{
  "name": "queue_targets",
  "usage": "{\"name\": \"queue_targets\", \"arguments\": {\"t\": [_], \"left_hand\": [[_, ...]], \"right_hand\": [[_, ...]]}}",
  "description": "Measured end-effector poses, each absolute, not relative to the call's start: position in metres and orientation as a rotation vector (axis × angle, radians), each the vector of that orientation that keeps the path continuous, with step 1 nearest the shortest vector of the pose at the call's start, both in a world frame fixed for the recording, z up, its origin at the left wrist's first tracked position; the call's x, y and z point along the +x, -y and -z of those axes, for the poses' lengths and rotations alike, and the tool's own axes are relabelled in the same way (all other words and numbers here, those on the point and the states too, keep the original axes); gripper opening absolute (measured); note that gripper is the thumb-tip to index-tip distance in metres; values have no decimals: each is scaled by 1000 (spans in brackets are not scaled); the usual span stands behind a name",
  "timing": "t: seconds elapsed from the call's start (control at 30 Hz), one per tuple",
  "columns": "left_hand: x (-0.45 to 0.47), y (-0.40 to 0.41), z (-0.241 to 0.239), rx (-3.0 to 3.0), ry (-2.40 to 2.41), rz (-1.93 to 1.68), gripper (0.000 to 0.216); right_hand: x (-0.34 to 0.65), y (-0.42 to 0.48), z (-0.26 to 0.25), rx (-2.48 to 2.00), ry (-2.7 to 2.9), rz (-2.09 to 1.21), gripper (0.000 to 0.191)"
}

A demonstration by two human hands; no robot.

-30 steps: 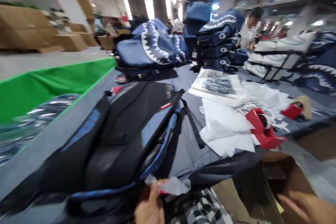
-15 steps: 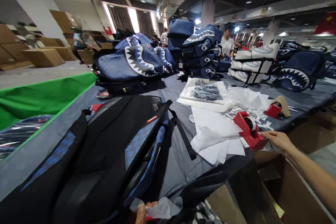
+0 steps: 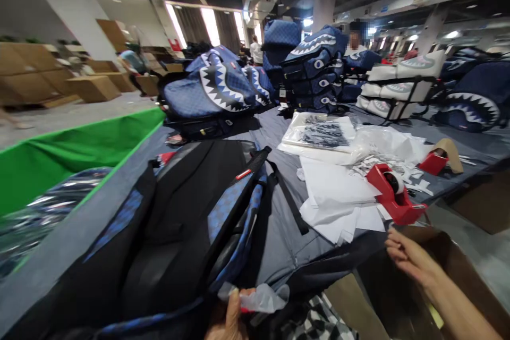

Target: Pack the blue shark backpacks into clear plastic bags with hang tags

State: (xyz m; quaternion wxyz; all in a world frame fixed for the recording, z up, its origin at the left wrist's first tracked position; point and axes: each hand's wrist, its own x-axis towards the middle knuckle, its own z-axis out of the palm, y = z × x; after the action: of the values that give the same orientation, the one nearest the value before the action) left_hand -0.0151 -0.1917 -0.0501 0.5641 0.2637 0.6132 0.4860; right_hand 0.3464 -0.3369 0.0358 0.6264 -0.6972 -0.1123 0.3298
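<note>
Pinching a crumpled translucent wrapper (image 3: 271, 297) between thumb and fingers, the left hand (image 3: 229, 319) is at the bottom centre of the frame, with a bit of red showing under the wrapper. Just beside that hand, a black backpack with blue checked panels (image 3: 179, 207) fills the lower left, lying on the grey cloth-covered table (image 3: 281, 234) with its padded back and straps facing up. At the lower right, the right hand (image 3: 410, 260) has thumb and forefinger pressed together on a pale bit (image 3: 390, 227) too small to identify. It hangs over an open cardboard box (image 3: 474, 276), near the red tape dispenser (image 3: 402, 212) at the table edge, apart from it. Loose white paper sheets (image 3: 338, 191) spread right of centre, below a stack of clear plastic bags (image 3: 319, 138). A second red dispenser (image 3: 432, 163) with a brown roll sits farther right. Shark-mouth backpacks (image 3: 215, 87) are piled across the upper middle; a black-and-white checked fabric (image 3: 324, 319) shows at the bottom edge.
</note>
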Motion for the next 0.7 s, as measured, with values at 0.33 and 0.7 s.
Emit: {"name": "queue_targets", "arguments": {"t": [0.33, 0.7], "left_hand": [[6, 199, 2, 708, -1214, -1372, 55], [3, 200, 1, 707, -991, -1400, 51]], "right_hand": [[153, 195, -77, -1220, 1971, -1000, 53], [128, 157, -52, -994, 2398, 289, 37]]}}
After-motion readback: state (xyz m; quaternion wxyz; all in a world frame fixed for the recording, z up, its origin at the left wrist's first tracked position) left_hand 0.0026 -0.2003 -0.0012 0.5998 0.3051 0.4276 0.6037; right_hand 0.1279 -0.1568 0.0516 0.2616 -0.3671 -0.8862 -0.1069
